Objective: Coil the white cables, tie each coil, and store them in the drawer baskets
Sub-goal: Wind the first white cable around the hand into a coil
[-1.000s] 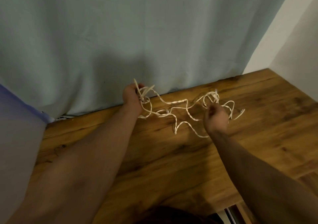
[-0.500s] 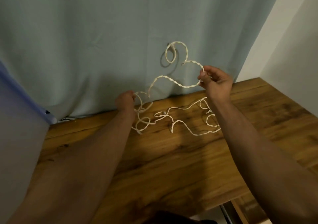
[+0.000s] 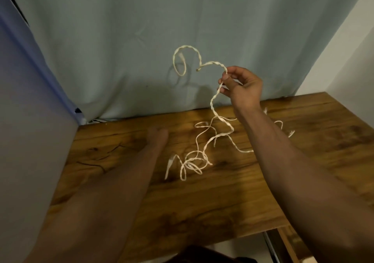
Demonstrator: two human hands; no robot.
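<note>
Curtain (image 3: 121, 40) hanging behind the table (image 3: 202, 212). Right hand (image 3: 240, 86) raised above the table's back edge, thumb and fingertips pinched on the cable (image 3: 211, 101). Left hand (image 3: 157, 136) low over the table's left part, blurred, finger state not readable. Cable partly lifted, free end curling up above the table against the curtain, remainder in a loose tangle on the table's middle. Likely risks: knots tightening if drawn upward through crossed loops; springy, kinked twist resisting even coils; slack sliding off the table's near edge.
</note>
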